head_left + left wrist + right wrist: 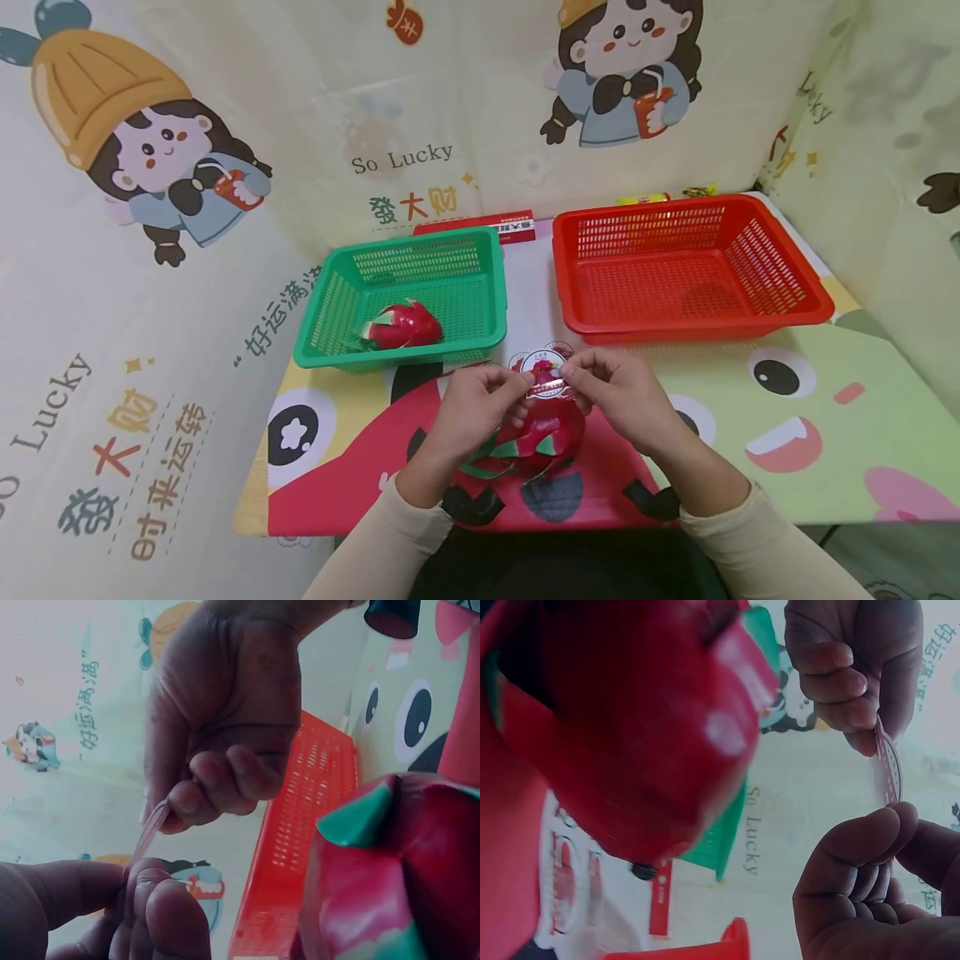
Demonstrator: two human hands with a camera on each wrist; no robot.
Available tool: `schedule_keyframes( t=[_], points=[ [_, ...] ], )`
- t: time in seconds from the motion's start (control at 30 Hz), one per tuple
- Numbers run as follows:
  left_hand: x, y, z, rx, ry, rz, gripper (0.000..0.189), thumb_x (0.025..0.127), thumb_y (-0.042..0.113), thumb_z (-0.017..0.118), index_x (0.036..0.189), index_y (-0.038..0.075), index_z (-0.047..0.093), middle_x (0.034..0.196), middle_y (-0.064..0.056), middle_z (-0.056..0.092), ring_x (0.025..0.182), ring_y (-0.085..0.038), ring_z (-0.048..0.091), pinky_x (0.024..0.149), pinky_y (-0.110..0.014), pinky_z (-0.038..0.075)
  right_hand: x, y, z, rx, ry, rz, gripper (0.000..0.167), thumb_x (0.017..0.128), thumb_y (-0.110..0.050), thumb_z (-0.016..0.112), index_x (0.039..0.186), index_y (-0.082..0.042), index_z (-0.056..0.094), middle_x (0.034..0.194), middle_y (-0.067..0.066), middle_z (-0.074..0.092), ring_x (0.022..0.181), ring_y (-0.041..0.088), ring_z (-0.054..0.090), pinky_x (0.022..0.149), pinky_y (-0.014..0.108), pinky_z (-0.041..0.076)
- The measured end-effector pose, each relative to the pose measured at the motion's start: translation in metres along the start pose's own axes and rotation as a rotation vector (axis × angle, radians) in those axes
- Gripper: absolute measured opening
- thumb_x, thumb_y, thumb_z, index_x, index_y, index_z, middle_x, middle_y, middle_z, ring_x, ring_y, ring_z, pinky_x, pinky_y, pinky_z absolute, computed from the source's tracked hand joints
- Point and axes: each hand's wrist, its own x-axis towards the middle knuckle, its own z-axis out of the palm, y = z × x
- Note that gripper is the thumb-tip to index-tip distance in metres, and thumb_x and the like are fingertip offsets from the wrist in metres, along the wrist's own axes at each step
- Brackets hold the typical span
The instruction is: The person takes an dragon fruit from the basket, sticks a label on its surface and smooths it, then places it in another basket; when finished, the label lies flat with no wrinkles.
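A round white label [542, 367] with a red fruit picture is stretched between both hands. My left hand [474, 410] pinches its left edge between thumb and fingers, and my right hand [628, 402] pinches the opposite side. Both wrist views show the label [889, 772] nearly edge-on, slightly bent. Below the hands a red dragon fruit [551, 427] with green-tipped scales sits on the table, apart from the label. Behind the held label, more round labels [558, 347] lie partly hidden on the table.
A green basket [405, 360] at the back left holds another dragon fruit [408, 325]. At the back right stands a red basket [697, 329]. Behind them lie a red box [517, 225] and yellow packets [643, 199], against a printed cloth wall.
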Motion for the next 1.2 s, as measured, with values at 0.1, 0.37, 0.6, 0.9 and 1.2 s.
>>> schedule_keyframes(
  t=[0.1, 0.37, 0.6, 0.9, 1.2],
  points=[
    [-0.002, -0.004, 0.000, 0.047, -0.012, -0.018, 0.028, 0.094, 0.034, 0.077, 0.101, 0.007, 0.077, 0.083, -0.009, 0.075, 0.068, -0.020, 0.073, 0.067, -0.033, 0.064, -0.003, 0.006, 0.003, 0.032, -0.013, 0.018, 0.026, 0.097, -0.028, 0.074, 0.105, -0.004, 0.072, 0.078, 0.013, 0.066, 0.070, 0.025, 0.064, 0.066, 0.034, 0.060],
    [-0.004, -0.014, 0.004, 0.154, -0.027, 0.012, 0.028, 0.092, 0.036, 0.078, 0.096, 0.008, 0.078, 0.077, -0.004, 0.074, 0.064, -0.018, 0.072, 0.064, -0.032, 0.063, -0.011, 0.017, 0.007, 0.063, -0.009, 0.052, 0.027, 0.096, -0.027, 0.076, 0.102, -0.001, 0.072, 0.075, 0.013, 0.065, 0.068, 0.023, 0.063, 0.063, 0.032, 0.059],
    [-0.003, -0.018, 0.008, 0.303, -0.008, 0.055, 0.024, 0.093, 0.035, 0.077, 0.091, 0.012, 0.080, 0.071, 0.004, 0.072, 0.061, -0.013, 0.068, 0.060, -0.028, 0.059, -0.013, 0.026, 0.007, 0.037, -0.019, 0.075, 0.026, 0.096, -0.025, 0.076, 0.104, -0.001, 0.072, 0.081, 0.012, 0.068, 0.069, 0.022, 0.063, 0.063, 0.032, 0.059],
    [-0.001, -0.020, 0.011, 0.481, 0.032, 0.127, 0.020, 0.092, 0.032, 0.076, 0.088, 0.014, 0.083, 0.061, 0.012, 0.066, 0.060, -0.007, 0.061, 0.055, -0.025, 0.053, -0.014, 0.033, 0.010, -0.028, -0.013, 0.093, 0.022, 0.095, -0.025, 0.076, 0.103, -0.004, 0.073, 0.081, 0.007, 0.070, 0.067, 0.020, 0.063, 0.062, 0.031, 0.059],
    [0.003, -0.020, 0.013, 0.516, 0.041, 0.103, 0.022, 0.090, 0.035, 0.077, 0.090, 0.014, 0.083, 0.060, 0.012, 0.066, 0.058, -0.006, 0.061, 0.053, -0.026, 0.052, -0.011, 0.032, 0.009, -0.102, 0.006, 0.048, 0.019, 0.094, -0.024, 0.077, 0.096, -0.006, 0.073, 0.075, 0.006, 0.068, 0.064, 0.019, 0.063, 0.059, 0.029, 0.058]
  ],
)
